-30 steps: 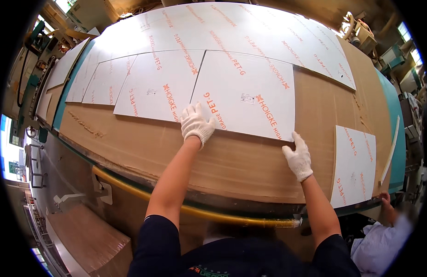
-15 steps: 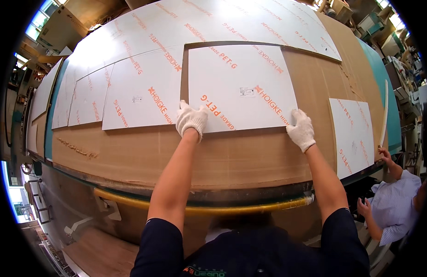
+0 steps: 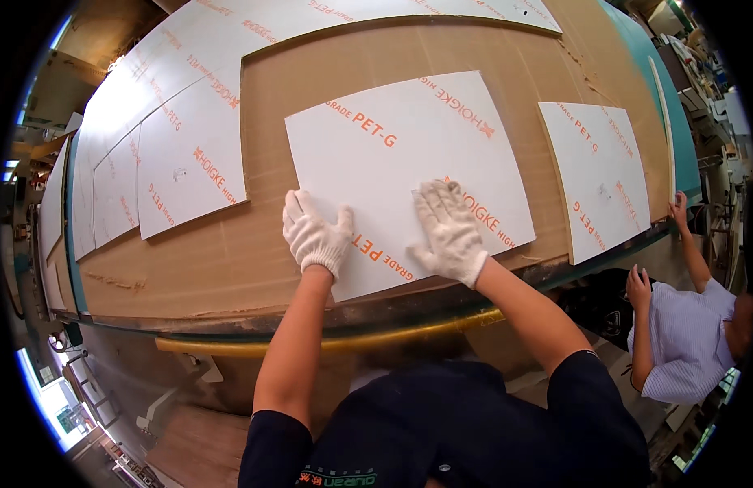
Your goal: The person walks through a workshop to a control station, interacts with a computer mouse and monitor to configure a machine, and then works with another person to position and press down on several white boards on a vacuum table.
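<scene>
A white panel (image 3: 376,187) with orange print lies, slightly turned, on the brown board of the workbench, its near corner close to the front edge. At its left edge rests my left hand (image 3: 318,232) in a white knitted glove, thumb spread over the panel's face and fingers stretched along the side. My right hand (image 3: 451,229), gloved the same way, lies flat on the panel with fingers extended. It covers most of the small label there. Neither hand is closed round anything.
Cut panels (image 3: 189,163) in the same white film lie at left, joined by a large sheet (image 3: 270,20) behind. Another panel (image 3: 596,179) sits at right, near a thin strip (image 3: 663,122). A person (image 3: 685,325) in a striped shirt stands at the bench's right end.
The panel has come towards me, away from the cut-out in the large sheet, and turned a little. My right hand went from its right edge onto its face; my left stayed at the left edge.
</scene>
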Available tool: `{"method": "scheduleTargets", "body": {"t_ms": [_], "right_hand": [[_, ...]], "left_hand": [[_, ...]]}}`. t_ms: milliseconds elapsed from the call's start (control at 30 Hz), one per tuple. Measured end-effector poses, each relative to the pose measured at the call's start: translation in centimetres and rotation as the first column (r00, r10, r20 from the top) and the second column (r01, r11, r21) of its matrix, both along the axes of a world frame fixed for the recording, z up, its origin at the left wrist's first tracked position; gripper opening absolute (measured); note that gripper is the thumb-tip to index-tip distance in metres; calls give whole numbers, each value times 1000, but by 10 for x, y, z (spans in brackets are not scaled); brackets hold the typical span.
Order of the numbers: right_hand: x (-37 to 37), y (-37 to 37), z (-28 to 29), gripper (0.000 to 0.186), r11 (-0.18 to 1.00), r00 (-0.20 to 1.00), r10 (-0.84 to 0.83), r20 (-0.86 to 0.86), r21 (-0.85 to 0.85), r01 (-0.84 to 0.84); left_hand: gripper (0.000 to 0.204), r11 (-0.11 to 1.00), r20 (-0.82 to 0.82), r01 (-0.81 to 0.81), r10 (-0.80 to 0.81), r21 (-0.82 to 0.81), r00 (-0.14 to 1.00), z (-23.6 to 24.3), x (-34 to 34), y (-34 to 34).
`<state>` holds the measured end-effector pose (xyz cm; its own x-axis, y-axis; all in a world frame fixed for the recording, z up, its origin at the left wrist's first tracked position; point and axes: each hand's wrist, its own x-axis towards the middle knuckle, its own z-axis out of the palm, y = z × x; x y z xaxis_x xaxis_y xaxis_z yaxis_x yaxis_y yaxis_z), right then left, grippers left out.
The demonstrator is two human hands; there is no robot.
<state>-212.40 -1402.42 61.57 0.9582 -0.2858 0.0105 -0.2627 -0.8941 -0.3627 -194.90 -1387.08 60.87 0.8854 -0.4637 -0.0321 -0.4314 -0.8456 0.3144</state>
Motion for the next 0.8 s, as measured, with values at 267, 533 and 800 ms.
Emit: {"method": "scheduleTargets", "body": {"t_ms": [267,533,800], "right_hand": [[-31,-27,-1,73,996,995,85,57,10,-86],[-43,-30,16,61,997,996,74,54,33,-76],[-82,-99,-12,66,793,811,-566,149,-172,585]], "left_hand": [[69,998,154,5,-14,58,988,-18,6,-12],[65,999,175,36,-37,9,984,-18,3,-14],[64,998,53,57,-55,-22,997,-6,-2,-16]]}}
